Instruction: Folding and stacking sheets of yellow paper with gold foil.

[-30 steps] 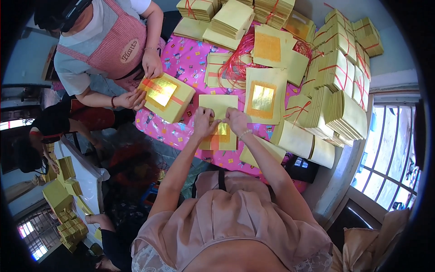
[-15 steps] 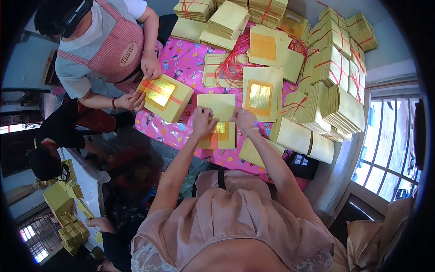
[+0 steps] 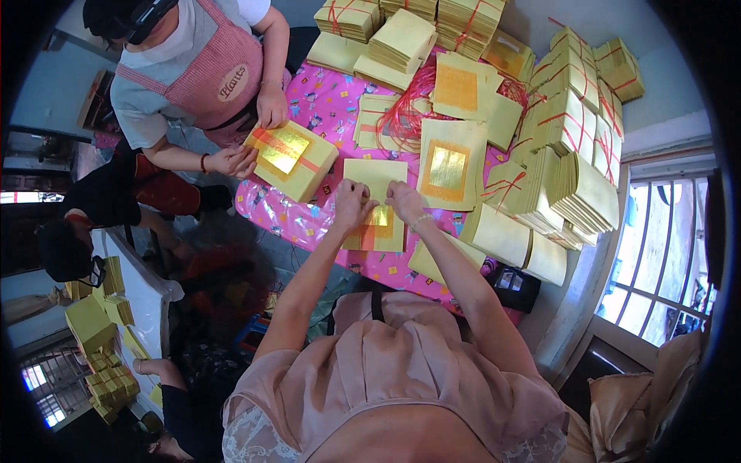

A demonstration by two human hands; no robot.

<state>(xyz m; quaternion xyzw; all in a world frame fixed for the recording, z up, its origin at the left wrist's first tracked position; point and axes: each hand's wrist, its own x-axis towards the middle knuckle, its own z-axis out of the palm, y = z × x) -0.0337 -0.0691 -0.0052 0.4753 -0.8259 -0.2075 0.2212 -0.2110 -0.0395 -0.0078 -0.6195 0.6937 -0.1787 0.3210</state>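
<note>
In front of me at the table's near side lies a yellow paper sheet (image 3: 376, 177) with a gold foil patch and an orange band on its lower part. Its upper part is plain. My left hand (image 3: 352, 207) is closed at its left side, fingers curled onto the paper. My right hand (image 3: 404, 204) is closed too, fingertips pinched at the paper right of the foil. The fingertips hide the paper's crease. Just right lies a stack of yellow sheets (image 3: 472, 143), the top one bearing an orange square with gold foil.
Across to the left, a person in a checked apron (image 3: 202, 73) handles a thick yellow paper bundle (image 3: 315, 183). Red strings (image 3: 409, 112) lie mid-table. Tied bundles (image 3: 575, 116) pile up at right. Other people work at a white table (image 3: 150, 301) at lower left. A barred window (image 3: 656, 255) is at right.
My right hand has slid left from the sheet's right edge, closer to my left hand. My left hand stays at the paper. The whole view has shifted slightly.
</note>
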